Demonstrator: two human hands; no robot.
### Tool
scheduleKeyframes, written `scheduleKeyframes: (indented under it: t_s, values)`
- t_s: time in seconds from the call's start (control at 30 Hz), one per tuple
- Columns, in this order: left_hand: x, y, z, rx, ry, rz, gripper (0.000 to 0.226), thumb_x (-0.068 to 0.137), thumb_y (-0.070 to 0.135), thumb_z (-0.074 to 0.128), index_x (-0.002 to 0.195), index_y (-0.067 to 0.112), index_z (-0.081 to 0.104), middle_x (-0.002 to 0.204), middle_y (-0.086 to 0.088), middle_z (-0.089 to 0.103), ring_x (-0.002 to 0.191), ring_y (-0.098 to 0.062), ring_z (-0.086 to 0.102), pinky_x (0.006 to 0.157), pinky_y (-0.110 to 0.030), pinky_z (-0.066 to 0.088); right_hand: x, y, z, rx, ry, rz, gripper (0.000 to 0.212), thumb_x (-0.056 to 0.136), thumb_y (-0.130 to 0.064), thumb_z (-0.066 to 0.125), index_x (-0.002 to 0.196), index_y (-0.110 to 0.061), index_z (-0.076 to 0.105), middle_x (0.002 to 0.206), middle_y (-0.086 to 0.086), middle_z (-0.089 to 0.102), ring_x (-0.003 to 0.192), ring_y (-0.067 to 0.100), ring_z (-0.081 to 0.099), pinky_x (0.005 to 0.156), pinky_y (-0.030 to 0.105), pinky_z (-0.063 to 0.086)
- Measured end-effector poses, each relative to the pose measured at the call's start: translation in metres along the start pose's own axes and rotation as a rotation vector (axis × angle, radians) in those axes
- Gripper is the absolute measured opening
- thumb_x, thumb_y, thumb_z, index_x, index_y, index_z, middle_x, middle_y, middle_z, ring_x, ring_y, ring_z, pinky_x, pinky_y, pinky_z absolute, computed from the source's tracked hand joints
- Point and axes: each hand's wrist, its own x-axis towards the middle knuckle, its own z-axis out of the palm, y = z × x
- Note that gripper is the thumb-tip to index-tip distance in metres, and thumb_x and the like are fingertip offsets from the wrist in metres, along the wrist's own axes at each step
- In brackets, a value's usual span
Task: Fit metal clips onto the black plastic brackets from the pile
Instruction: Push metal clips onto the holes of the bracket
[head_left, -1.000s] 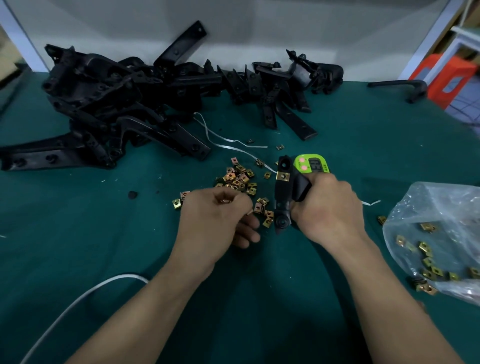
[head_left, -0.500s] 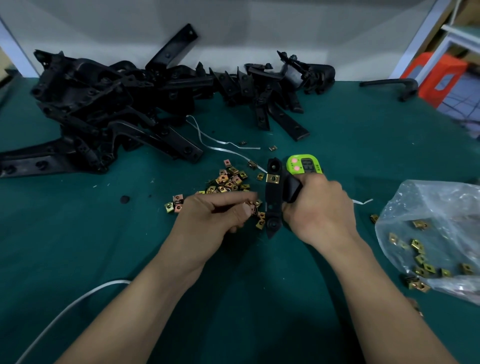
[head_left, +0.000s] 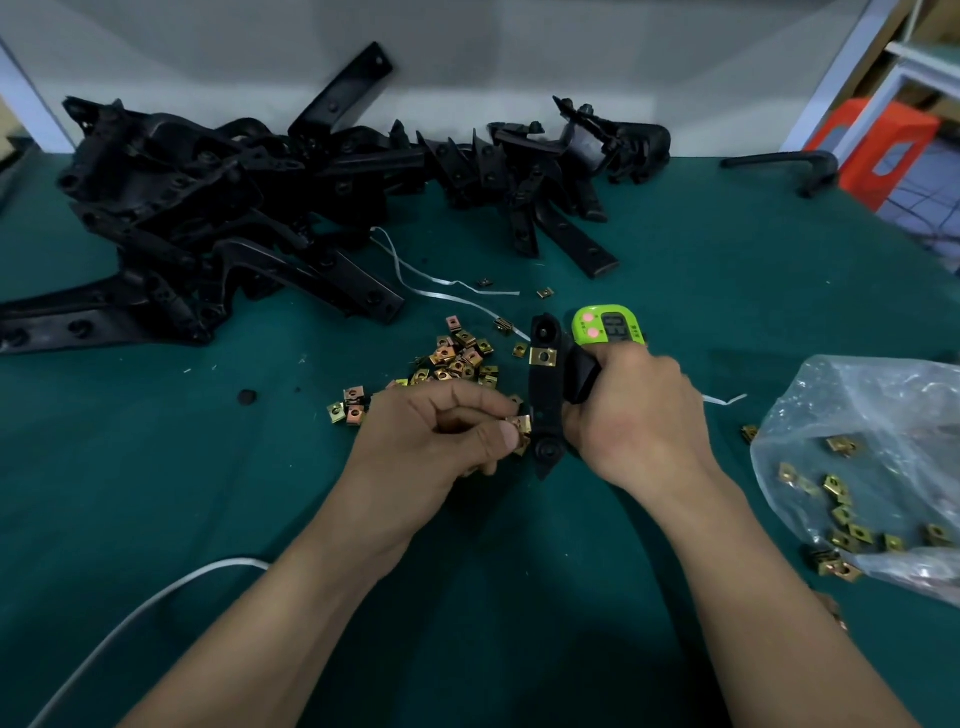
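My right hand (head_left: 636, 423) grips a black plastic bracket (head_left: 544, 395) held upright over the green table. One brass clip (head_left: 543, 357) sits on the bracket's upper part. My left hand (head_left: 441, 441) pinches another metal clip (head_left: 521, 425) between thumb and forefinger, right against the bracket's left edge near its lower end. A loose heap of metal clips (head_left: 457, 361) lies just beyond my left hand. The pile of black brackets (head_left: 234, 208) stretches across the back of the table.
A green digital timer (head_left: 608, 325) stands behind the held bracket. A clear plastic bag (head_left: 872, 457) with several clips lies at the right. White strips (head_left: 447, 283) and a white cable (head_left: 145, 608) lie on the green cloth (head_left: 156, 467). An orange stool (head_left: 878, 145) stands beyond the table's right edge.
My left hand has lifted a clip from the heap and carried it right to the bracket's left edge. My right hand keeps hold of the bracket in much the same spot.
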Motion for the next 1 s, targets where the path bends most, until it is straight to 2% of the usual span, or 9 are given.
scheduleKeyframes:
  t_s: [0.1,0.17,0.27,0.37,0.53,0.67,0.8,1.0]
  values:
    - [0.0,-0.001,0.0,0.028,0.015,0.031,0.013,0.069,0.021,0.082,0.081,0.017,0.081,0.067,-0.001,0.072,0.054,-0.01,0.058,0.052,-0.017,0.044,-0.001,0.0,0.0,-0.009,-0.018,-0.011,0.018,0.075,-0.028,0.07,0.075,-0.033,0.053,0.06,-0.007,0.041,0.063,0.033,0.045,0.062,0.033,0.038]
    - [0.0,-0.001,0.0,0.069,0.022,0.056,0.007,0.077,0.015,0.082,0.082,0.02,0.081,0.068,-0.001,0.072,0.055,-0.011,0.06,0.052,-0.018,0.045,0.0,0.0,0.001,0.001,-0.018,-0.007,0.014,0.076,-0.029,0.069,0.076,-0.032,0.056,0.061,-0.006,0.044,0.063,0.033,0.046,0.061,0.033,0.038]
    - [0.001,-0.002,0.001,0.156,0.058,0.075,0.014,0.088,0.007,0.074,0.083,0.02,0.078,0.069,-0.002,0.073,0.055,-0.012,0.062,0.051,-0.019,0.047,0.001,0.001,0.0,0.008,0.002,0.014,0.009,0.078,-0.032,0.067,0.084,-0.03,0.06,0.068,0.001,0.052,0.067,0.036,0.048,0.063,0.034,0.038]
    - [0.0,-0.001,0.005,0.19,0.083,0.074,0.021,0.096,0.013,0.067,0.078,0.021,0.075,0.067,-0.004,0.072,0.053,-0.012,0.062,0.048,-0.019,0.045,0.002,0.001,-0.001,0.014,0.006,0.039,0.012,0.077,-0.034,0.068,0.084,-0.029,0.06,0.074,0.005,0.058,0.069,0.036,0.049,0.064,0.034,0.038]
    - [-0.002,0.0,0.007,0.16,0.079,0.021,0.025,0.097,0.022,0.066,0.073,0.019,0.073,0.065,-0.004,0.071,0.05,-0.012,0.061,0.045,-0.019,0.044,0.0,-0.001,0.001,-0.02,0.024,0.025,0.012,0.077,-0.032,0.069,0.084,-0.029,0.061,0.067,-0.001,0.048,0.067,0.035,0.047,0.064,0.034,0.037]
    - [-0.004,-0.001,0.009,0.179,0.091,-0.006,0.027,0.096,0.029,0.068,0.069,0.024,0.073,0.064,-0.005,0.071,0.047,-0.012,0.058,0.044,-0.018,0.041,0.0,-0.001,0.002,-0.028,0.037,0.019,0.012,0.077,-0.031,0.069,0.081,-0.032,0.058,0.063,-0.004,0.043,0.066,0.034,0.046,0.064,0.034,0.036]
    - [-0.004,-0.002,0.01,0.146,0.144,-0.008,0.028,0.095,0.028,0.069,0.067,0.024,0.072,0.064,-0.005,0.071,0.046,-0.011,0.057,0.043,-0.018,0.041,0.001,0.0,0.003,-0.034,0.05,0.034,0.012,0.076,-0.031,0.07,0.083,-0.03,0.06,0.062,-0.004,0.043,0.065,0.035,0.044,0.063,0.033,0.035]
    - [-0.006,0.001,0.01,0.149,0.117,-0.016,0.024,0.095,0.026,0.069,0.072,0.018,0.073,0.063,-0.005,0.07,0.047,-0.011,0.058,0.043,-0.019,0.042,0.0,-0.001,0.003,-0.049,0.041,0.018,0.013,0.074,-0.03,0.071,0.086,-0.031,0.064,0.06,-0.007,0.04,0.063,0.033,0.043,0.062,0.033,0.035]
